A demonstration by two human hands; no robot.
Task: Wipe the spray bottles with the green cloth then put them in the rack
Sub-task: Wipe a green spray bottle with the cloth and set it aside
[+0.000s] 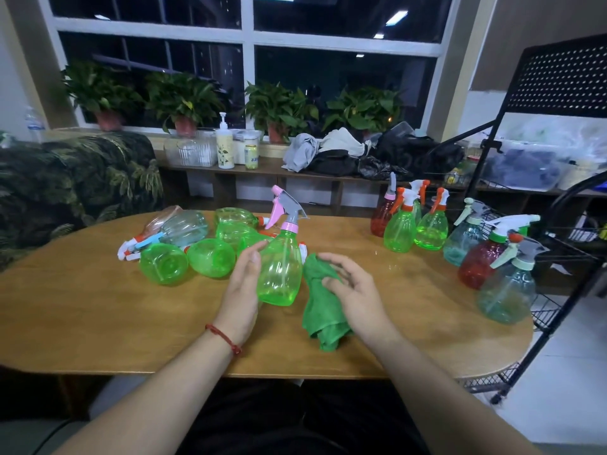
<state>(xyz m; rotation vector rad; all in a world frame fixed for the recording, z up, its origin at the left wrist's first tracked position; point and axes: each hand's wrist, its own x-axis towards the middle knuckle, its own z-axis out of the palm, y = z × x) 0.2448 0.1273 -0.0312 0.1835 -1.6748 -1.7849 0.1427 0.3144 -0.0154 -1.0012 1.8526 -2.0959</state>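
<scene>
A green spray bottle [280, 267] with a pink and grey trigger head stands upright at the middle of the wooden table [98, 307]. My left hand [241, 290] lies against its left side with the fingers nearly straight. Just right of the bottle is the green cloth [320, 310], bunched up, and my right hand [351, 287] grips its upper part. Several green and clear bottles [193, 247] lie on their sides behind my left hand. Several upright bottles [460, 238], green, red and teal, stand at the table's right end. The black wire rack [565, 244] stands right of the table.
A leaf-patterned sofa [75, 185] stands at the back left. A low shelf under the window carries potted plants [282, 110], a pump bottle [224, 142], clear containers and a heap of clothes [345, 152]. Storage bins sit behind the rack.
</scene>
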